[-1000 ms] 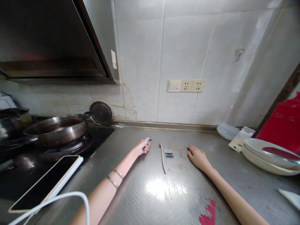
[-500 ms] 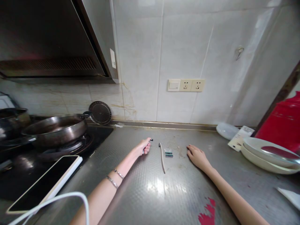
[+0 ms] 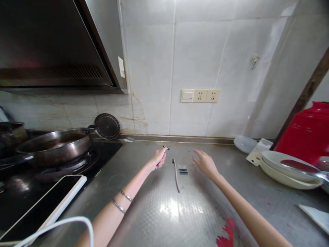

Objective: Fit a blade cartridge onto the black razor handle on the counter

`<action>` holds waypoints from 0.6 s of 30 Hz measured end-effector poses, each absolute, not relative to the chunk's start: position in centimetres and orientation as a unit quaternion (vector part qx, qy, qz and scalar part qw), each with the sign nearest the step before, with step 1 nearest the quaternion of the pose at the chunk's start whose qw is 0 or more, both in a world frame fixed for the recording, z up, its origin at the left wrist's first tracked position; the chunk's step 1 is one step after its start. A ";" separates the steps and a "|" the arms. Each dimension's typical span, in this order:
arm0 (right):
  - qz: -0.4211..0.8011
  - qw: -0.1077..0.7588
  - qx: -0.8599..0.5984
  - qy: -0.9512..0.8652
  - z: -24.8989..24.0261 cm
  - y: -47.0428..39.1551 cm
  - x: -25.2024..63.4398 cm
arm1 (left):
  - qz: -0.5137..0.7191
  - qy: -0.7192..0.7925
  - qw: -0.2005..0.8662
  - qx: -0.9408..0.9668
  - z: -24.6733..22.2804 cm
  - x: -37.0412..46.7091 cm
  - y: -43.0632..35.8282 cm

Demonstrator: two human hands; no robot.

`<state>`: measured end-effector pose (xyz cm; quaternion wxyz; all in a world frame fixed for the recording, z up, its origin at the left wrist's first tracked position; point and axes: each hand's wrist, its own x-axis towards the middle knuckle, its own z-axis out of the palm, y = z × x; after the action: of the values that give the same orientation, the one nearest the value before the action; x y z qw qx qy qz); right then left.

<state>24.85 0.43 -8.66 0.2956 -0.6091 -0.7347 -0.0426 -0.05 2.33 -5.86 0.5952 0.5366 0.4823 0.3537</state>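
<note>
My left hand is closed round a thin dark handle whose small crosswise head sticks out above the thumb; it looks like a razor. To its right, a pale slim stick with a small dark head lies lengthwise on the metal counter. Beside the stick is a small clear pack with dark green strips. My right hand is over the counter to the right of the pack, fingers apart and holding nothing.
At the left, a steel pan sits on the black stove, with a phone and white cable in front. Plates, a card and a red container are at the right. A range hood overhangs the stove.
My right hand has moved left towards the small pack and its fingers have spread. My left hand has raised the small head of the held tool slightly. The view has shifted a little.
</note>
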 end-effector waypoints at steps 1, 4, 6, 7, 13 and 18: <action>-0.026 0.331 -0.574 -0.749 -7.6 0.7 23.7 | 0.369 0.482 0.572 0.552 -5.7 0.3 2.2; 0.066 0.426 -0.513 -0.742 -4.7 1.7 20.6 | 0.436 0.481 0.499 0.574 -5.3 1.2 1.9; 0.192 0.497 -0.495 -0.686 -3.2 2.4 19.0 | 0.481 0.466 0.467 0.578 -5.2 1.7 1.6; 0.272 0.510 -0.486 -0.656 -2.7 2.7 18.5 | 0.495 0.451 0.461 0.581 -5.2 1.9 1.4; 0.527 0.483 -0.404 -0.570 -1.2 2.2 17.5 | 0.524 0.376 0.411 0.644 -5.7 2.1 0.6; 0.536 0.460 -0.396 -0.587 -0.3 1.2 17.8 | 0.539 0.367 0.336 0.680 -6.2 2.1 0.3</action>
<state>17.78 1.24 -0.28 0.4599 -0.3957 -0.5874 0.5356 2.14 0.30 -6.23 0.3356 0.6798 0.3673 0.5388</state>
